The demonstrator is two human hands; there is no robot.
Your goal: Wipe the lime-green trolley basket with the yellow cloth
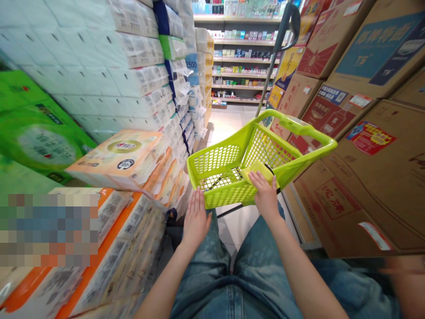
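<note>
A lime-green plastic shopping basket point(219, 166) on a trolley frame stands tilted in front of me in a store aisle. My right hand point(265, 195) rests on the basket's near rim, its fingers curled over the edge. Just left of the basket's near corner, my left hand point(195, 217) is held flat with fingers straight and together, holding nothing. The trolley's dark handle point(285, 26) rises behind the basket. I can see no goods in the basket.
Stacked packs of tissue paper point(126, 159) and white paper rolls point(99, 62) fill the left side. Brown cardboard cartons point(375, 146) are piled on the right. A tiled aisle floor point(229, 122) runs ahead to shelves point(242, 57) of small goods.
</note>
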